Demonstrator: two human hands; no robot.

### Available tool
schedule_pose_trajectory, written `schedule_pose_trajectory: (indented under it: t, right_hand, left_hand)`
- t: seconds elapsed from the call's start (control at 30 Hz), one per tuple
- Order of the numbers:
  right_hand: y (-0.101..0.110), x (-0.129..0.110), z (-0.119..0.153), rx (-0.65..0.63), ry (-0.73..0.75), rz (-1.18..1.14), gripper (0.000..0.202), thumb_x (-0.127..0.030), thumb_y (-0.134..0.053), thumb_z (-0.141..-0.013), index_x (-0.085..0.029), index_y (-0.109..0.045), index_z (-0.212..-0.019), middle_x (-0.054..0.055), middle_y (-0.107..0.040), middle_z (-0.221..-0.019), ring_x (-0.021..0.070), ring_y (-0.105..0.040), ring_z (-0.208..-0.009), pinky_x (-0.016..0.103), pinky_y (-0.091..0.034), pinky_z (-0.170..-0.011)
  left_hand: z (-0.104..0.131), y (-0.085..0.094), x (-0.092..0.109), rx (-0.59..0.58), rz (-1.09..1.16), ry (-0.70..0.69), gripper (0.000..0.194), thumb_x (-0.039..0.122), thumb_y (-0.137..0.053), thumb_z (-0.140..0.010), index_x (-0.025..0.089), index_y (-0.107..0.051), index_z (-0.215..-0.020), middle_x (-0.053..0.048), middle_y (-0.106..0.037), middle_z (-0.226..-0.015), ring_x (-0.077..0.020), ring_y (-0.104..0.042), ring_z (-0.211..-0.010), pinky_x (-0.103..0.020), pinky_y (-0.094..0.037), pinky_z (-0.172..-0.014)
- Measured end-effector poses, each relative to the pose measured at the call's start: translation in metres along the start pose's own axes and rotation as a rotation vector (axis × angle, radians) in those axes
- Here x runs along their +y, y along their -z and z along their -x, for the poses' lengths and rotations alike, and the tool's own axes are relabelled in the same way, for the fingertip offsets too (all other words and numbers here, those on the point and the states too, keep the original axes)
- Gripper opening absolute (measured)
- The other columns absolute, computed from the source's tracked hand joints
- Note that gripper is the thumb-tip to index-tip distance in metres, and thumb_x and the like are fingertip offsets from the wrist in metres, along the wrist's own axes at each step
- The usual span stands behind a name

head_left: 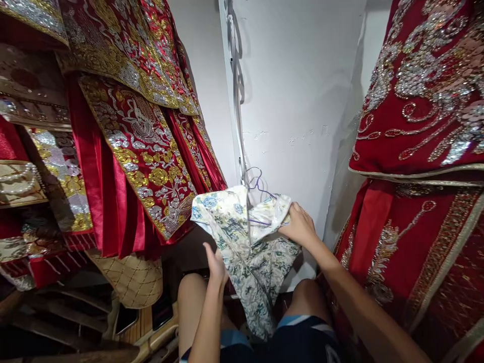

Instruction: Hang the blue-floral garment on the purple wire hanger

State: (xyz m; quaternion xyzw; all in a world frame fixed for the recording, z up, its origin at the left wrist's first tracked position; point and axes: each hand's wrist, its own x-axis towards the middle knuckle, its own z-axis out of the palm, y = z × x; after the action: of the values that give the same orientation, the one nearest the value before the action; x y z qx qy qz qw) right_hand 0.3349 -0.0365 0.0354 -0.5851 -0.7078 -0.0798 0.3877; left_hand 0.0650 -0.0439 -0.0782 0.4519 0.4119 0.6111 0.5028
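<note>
A floral garment (245,262), cream with blue and green print, hangs in front of me on a thin purple wire hanger (260,189). My right hand (300,225) is closed on the garment's right shoulder edge, its fingers partly hidden by the cloth. Beside the left edge of the garment is my left hand (217,264), thumb stretched up and apart; its other fingers are partly hidden at the cloth. The hanger's hook shows above the neckline, close to the wall.
Red embroidered garments (147,151) hang on the left, and a red beaded garment (427,111) hangs on the right. A metal strip (236,96) runs down the white wall (291,75). At lower left stands a wooden seat (145,322) with dark flat objects on it.
</note>
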Motion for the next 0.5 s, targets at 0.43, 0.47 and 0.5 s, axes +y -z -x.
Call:
schedule_pose_trajectory:
  t: [0.43,0.47,0.5]
  right_hand:
    - [-0.053,-0.017,0.084,-0.011,-0.21,-0.661,0.025,-0.041,-0.059,-0.088,-0.024,-0.062,-0.106,0.011,-0.062,-0.117,0.0308,-0.052,-0.115,0.045,-0.039,-0.101]
    - [-0.065,-0.022,0.099,-0.101,-0.249,-0.712,0.022,-0.045,-0.056,-0.09,-0.023,-0.062,-0.092,0.009,-0.065,-0.098,0.0286,-0.058,-0.098,0.042,-0.045,-0.089]
    - [-0.077,-0.027,0.112,-0.178,-0.262,-0.737,0.026,-0.047,-0.057,-0.089,-0.023,-0.059,-0.081,0.005,-0.062,-0.079,0.0254,-0.059,-0.079,0.038,-0.047,-0.075]
  left_hand:
    - [0.052,-0.011,-0.064,0.062,0.134,0.175,0.061,0.04,-0.087,-0.064,0.021,-0.068,-0.119,-0.014,-0.066,-0.134,-0.0331,-0.053,-0.134,-0.048,-0.034,-0.118]
    - [0.055,-0.014,-0.064,0.053,0.131,0.173,0.061,0.04,-0.086,-0.066,0.021,-0.068,-0.12,-0.015,-0.066,-0.134,-0.0329,-0.054,-0.134,-0.048,-0.035,-0.118]
    - [0.058,-0.016,-0.063,0.042,0.131,0.172,0.061,0.04,-0.086,-0.067,0.02,-0.068,-0.121,-0.015,-0.066,-0.134,-0.0327,-0.055,-0.133,-0.047,-0.037,-0.117]
